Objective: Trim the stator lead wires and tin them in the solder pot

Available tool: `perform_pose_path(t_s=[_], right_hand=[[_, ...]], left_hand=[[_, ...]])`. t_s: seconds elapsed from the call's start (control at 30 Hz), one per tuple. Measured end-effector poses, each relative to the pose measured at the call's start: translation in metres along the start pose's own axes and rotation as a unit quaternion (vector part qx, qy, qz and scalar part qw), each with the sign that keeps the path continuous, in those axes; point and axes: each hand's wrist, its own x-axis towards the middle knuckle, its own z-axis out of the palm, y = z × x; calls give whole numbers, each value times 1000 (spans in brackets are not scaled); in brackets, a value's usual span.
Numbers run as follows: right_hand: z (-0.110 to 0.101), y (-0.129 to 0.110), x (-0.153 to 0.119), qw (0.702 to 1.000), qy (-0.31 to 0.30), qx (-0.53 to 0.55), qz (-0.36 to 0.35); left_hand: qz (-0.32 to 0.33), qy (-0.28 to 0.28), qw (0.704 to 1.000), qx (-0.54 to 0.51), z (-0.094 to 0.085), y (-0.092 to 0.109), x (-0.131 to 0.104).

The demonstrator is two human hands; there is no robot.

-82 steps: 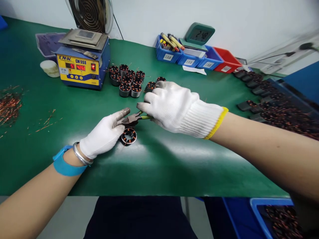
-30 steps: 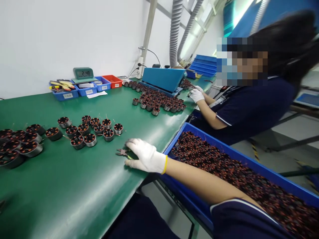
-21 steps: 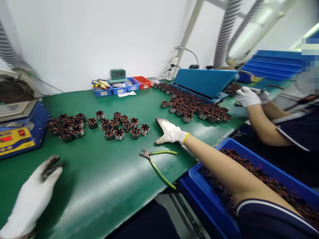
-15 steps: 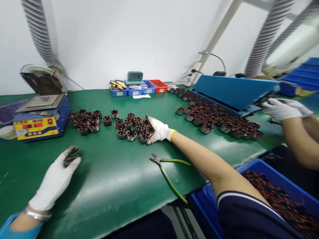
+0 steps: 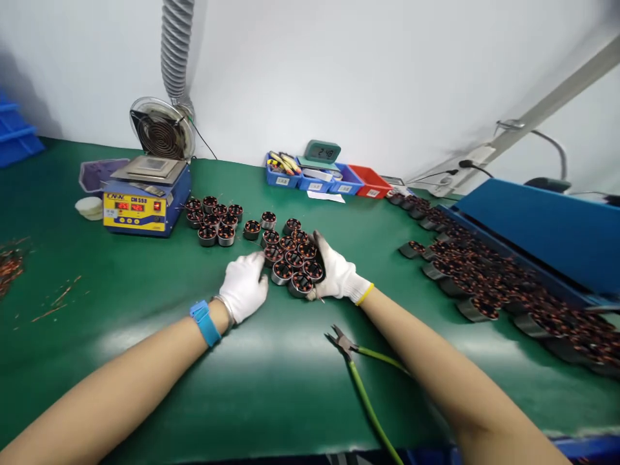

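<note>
Meanwhile, spread green-handled pliers [image 5: 345, 345] lie near the right hand [image 5: 336, 272].

Desk [image 5: 266, 400]: green
Rings [image 5: 281, 279]: clustered mid-desk, massed right
Pliers [image 5: 347, 347]: spread, nearer front
Bins [image 5: 314, 185]: back
Unit [image 5: 135, 218]: left
Scraps [image 5: 8, 268]: far left

Yellow-and-blue box [image 5: 137, 216] marked CM 558 is sitting around 9 o'clock on the tabletop [image 5: 271, 387], its red digits glowing, with a purple tray [image 5: 94, 175] poking out behind. A round fan [image 5: 161, 134] is standing at 10, ribbed grey hose [image 5: 175, 51] hanging behind it. Up at 12, a green digital clock [image 5: 323, 152] is showing 2:48 above some blue bins [image 5: 314, 185], and a big blue panel [image 5: 542, 236] is slanting at 3.
</note>
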Motion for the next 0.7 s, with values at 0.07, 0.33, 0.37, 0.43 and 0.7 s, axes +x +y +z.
perform_pose_path(t_s=[0.07,0.33,0.37,0.43,0.7], right_hand=[[-6,7,-9,1000,4,9,15],[-14,16,-19,998,0,-36,54],[-14,16,-19,997,0,-44,57],[-13,16,-18,997,2,-56,59],[-12,9,-12,995,-13,-93,29]], left_hand=[[27,-9,1000,-13,5,7,0],[9,-2,1000,13,9,0,21],[19,-7,1000,19,8,-1,23],[31,-10,999,19,3,-1,21],[77,-32,996,25,-7,-12,3]])
